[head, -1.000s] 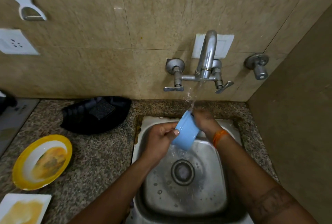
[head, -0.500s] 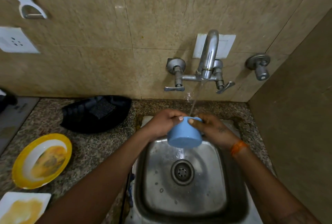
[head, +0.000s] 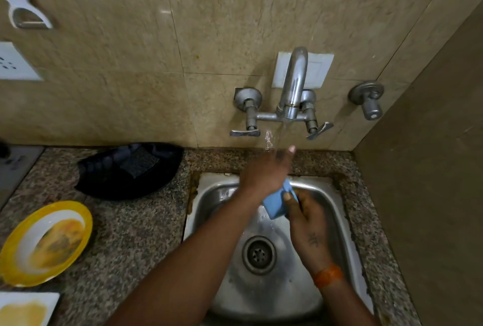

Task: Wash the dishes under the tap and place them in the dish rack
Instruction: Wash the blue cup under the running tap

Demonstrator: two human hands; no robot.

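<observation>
Over the steel sink (head: 332,210), the right hand (head: 308,223) clasps a small blue cup (head: 274,204) in a curled grip, while the left hand (head: 266,171), fingers extended, reaches above it into the tap (head: 294,82) stream.

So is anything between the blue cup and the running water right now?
Yes. The left hand reaches across under the tap, its fingers in the stream, above the blue cup. The right hand holds the cup lower, over the sink.
</observation>
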